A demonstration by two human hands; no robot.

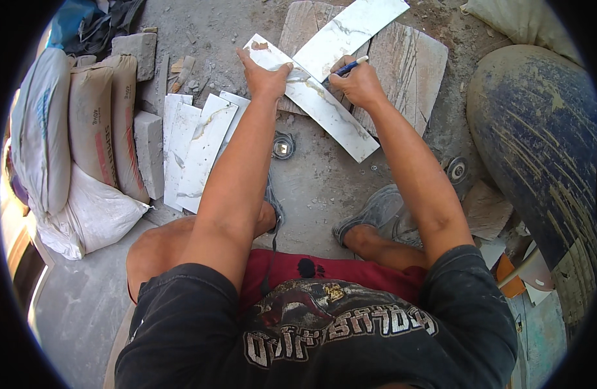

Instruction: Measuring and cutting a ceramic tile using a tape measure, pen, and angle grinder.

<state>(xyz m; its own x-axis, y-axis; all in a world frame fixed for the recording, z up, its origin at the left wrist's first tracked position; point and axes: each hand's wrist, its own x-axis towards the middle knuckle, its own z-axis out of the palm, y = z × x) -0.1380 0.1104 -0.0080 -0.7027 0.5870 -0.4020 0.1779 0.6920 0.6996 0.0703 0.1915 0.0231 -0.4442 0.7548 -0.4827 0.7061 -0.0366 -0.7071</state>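
My left hand (266, 76) lies flat on a long white marble-patterned tile strip (340, 123) that runs diagonally across the concrete floor. A second white strip (350, 29) lies across it, angled up to the right. My right hand (358, 83) grips a blue pen (350, 65) with its tip at the edge where the two strips cross. Both strips rest partly on a worn brown stone slab (412, 65).
Several white tile strips (198, 146) lie stacked at the left, beside grey blocks (148, 152) and cement sacks (94, 126). A round grinder disc (283, 146) lies between my arms, another disc (457, 170) at the right. A dark curved barrel (538, 136) fills the right side.
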